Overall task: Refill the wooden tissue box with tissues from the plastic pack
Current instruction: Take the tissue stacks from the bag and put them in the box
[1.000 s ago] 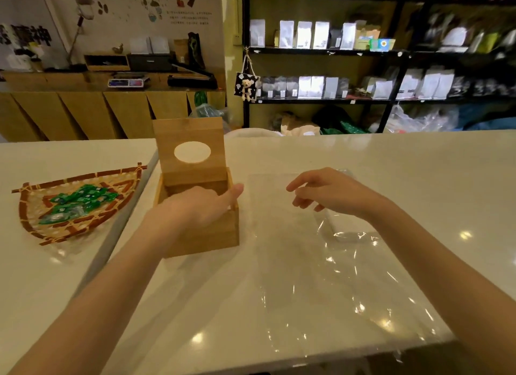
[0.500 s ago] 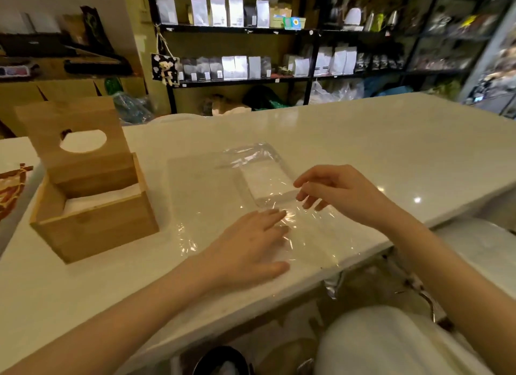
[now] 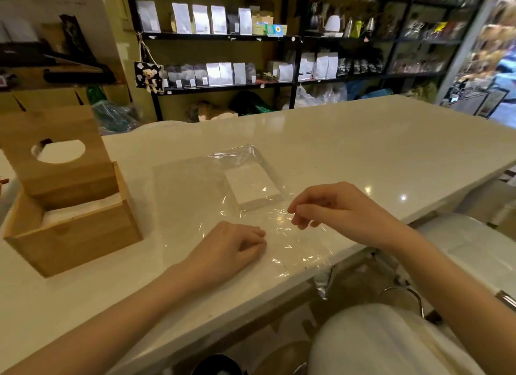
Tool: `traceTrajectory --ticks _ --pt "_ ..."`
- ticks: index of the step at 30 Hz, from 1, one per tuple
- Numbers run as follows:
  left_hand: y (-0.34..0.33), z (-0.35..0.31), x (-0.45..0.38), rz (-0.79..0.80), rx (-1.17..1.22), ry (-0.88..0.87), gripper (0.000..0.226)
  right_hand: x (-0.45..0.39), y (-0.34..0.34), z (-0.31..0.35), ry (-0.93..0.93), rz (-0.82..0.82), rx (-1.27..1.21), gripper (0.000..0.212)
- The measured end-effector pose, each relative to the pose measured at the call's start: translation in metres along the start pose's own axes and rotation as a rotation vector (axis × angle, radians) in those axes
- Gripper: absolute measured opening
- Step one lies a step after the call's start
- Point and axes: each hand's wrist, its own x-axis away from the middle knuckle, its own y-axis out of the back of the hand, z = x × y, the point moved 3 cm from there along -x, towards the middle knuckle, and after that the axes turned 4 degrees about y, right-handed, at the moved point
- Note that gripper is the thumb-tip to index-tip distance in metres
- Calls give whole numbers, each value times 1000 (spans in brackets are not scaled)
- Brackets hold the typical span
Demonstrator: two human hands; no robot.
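Head view looks down on a pale, glossy counter [image 3: 349, 151]; a clear plastic pack [image 3: 195, 190] lies flat on it near the middle, wrinkled and shining toward the near edge, where a corner of it hangs over the counter's rim; a small white stack of tissues [image 3: 252, 186] sits inside the far right part of the pack. Left hand [image 3: 233, 244] rests knuckles-up on the near part of the plastic, its fingers curled in and drawn together, the fingertips pressed down at the film; whether they actually pinch a fold of it I cannot tell. Right hand [image 3: 332, 207] hangs just above the plastic to the right of the left hand and just near of the tissue stack; its fingers are bent, the thumb and first fingertips brought close as if nipping the film, though contact is not clear. At the left stands the wooden tissue box [image 3: 75, 235], well apart from the pack; its lid [image 3: 53, 140], with an oval slot, stands upright along the far side; white tissues [image 3: 81, 208] already lie inside, below the rim. Beyond the counter, dark shelves [image 3: 223, 36] hold rows of white pouches; a small bear toy [image 3: 149, 77] hangs at the shelves' left post; a pale garment [image 3: 377, 344] shows at the near bottom right.
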Motion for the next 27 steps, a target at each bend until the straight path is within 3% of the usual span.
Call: traceTrajectory --ticks 3,8,11,14,16,19,22,24,27 --pt "-5 -1 1 46 -145 -73 42 0 1 4 7 -7 -28 17" --pt "-10 -5 4 -13 -281 -158 44 0 0 7 -1 21 -28 17" --pt "-10 -6 3 -90 -225 -106 47 -2 0 9 1 12 -32 17" --pt "1 -4 -5 -222 38 68 20 -2 -2 14 11 44 -44 21" --pt "15 -4 -16 -340 158 138 12 -1 -8 20 15 167 -17 25" --pt "34 -9 -26 -438 226 103 10 -6 -27 15 -31 422 200 34" --pt "36 -22 -26 -364 136 -17 9 -22 -55 10 10 374 335 54" --pt "33 -28 -23 -300 2 -112 21 -37 -76 3 32 361 482 61" --pt "33 -24 -29 -175 -7 -87 43 -59 -90 -10 -76 369 768 52"
